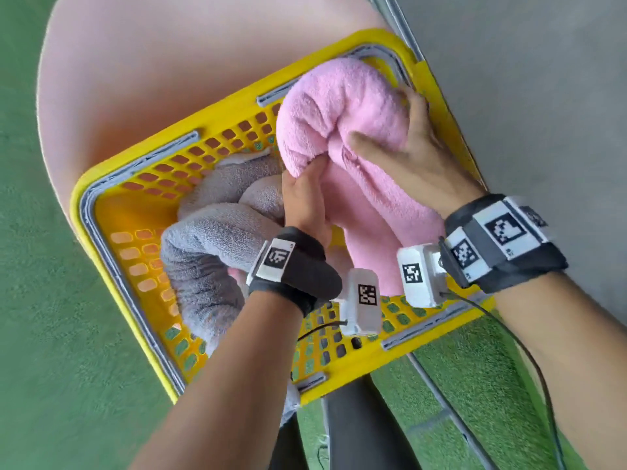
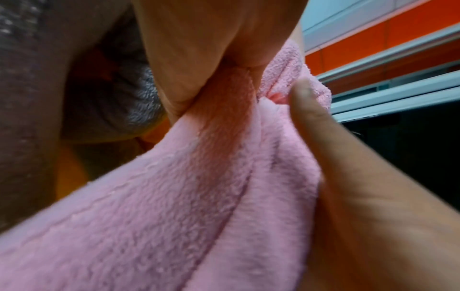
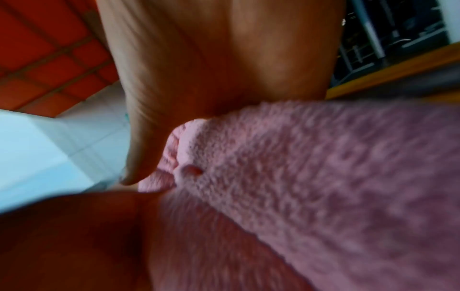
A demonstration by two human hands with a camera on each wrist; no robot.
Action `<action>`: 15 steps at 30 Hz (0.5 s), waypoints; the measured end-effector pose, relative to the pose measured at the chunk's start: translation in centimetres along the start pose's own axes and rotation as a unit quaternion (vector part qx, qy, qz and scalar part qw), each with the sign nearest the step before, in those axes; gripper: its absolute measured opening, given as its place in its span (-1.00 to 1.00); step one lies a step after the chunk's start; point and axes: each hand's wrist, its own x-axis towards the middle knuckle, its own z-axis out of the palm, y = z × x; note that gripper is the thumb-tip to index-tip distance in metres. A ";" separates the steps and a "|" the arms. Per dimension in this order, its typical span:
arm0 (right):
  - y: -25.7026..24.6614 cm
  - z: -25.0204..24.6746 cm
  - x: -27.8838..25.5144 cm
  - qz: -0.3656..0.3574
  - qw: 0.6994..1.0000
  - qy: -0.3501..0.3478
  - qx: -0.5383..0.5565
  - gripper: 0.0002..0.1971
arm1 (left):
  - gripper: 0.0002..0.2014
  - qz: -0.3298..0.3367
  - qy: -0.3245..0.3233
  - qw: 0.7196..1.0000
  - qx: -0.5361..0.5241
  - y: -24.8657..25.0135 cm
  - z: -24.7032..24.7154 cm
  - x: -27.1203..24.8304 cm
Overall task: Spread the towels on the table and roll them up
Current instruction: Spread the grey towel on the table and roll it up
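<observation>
you have the pink towel point(image 1: 339, 106) bunched in the upper right of the yellow basket point(image 1: 112, 184), partly raised above its rim. your left hand point(image 1: 303, 201) grips a fold at its lower edge, fingers curled into the cloth; your right hand point(image 1: 407, 154) cups the right side, thumb laid across the front, fingers wrapped round the back. lift it straight up till the trailing end at lower centre frees itself, then take it to the pale pink table point(image 1: 152, 79) at upper left and hunt for two corners. the grey towel point(image 1: 210, 245) lies heaped just left of your left wrist, touching the pink one, and may drag along. wrist cables point(image 1: 529, 354) hang at lower right.
</observation>
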 end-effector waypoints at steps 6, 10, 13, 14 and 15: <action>3.3 2.0 -3.0 0.068 0.974 -0.147 -0.161 0.52 | -0.53 -0.123 -0.165 0.978 -0.018 -1.2 -0.9 -2.0; 4.5 2.2 -1.7 0.066 0.979 -0.084 -0.175 0.37 | -0.35 -0.145 -0.228 0.962 -0.044 -0.9 -1.8 -1.7; 4.8 1.8 -0.4 0.064 0.981 -0.028 -0.178 0.20 | -0.52 -0.083 -0.149 0.985 0.031 -1.8 -1.6 1.0; 4.7 1.6 -0.1 0.064 0.981 -0.023 -0.182 0.14 | -0.63 -0.026 -0.105 0.985 0.134 -2.0 -1.2 2.1; 4.7 1.3 0.1 0.064 0.980 -0.026 -0.186 0.08 | -0.70 0.047 -0.045 0.967 0.247 -2.5 -0.9 3.6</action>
